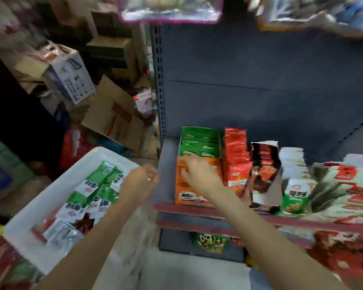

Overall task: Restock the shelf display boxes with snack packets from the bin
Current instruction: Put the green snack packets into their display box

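A white bin (50,185) at the lower left holds several green, white and red snack packets (96,183). On the shelf stands an orange display box (187,191) with green packets (200,143) stacked upright in its far end. My right hand (195,172) rests on the orange packets in the front of that box, fingers bent down onto them. My left hand (143,178) hovers between the bin and the shelf edge, fingers loosely curled; the blur hides whether it holds anything.
Right of the orange box stand red packets (236,155), a dark open box (264,168), white packets (291,162) and a green-and-white box (296,197). The red shelf edge (197,210) runs below. Cardboard cartons (111,116) pile up at the left rear.
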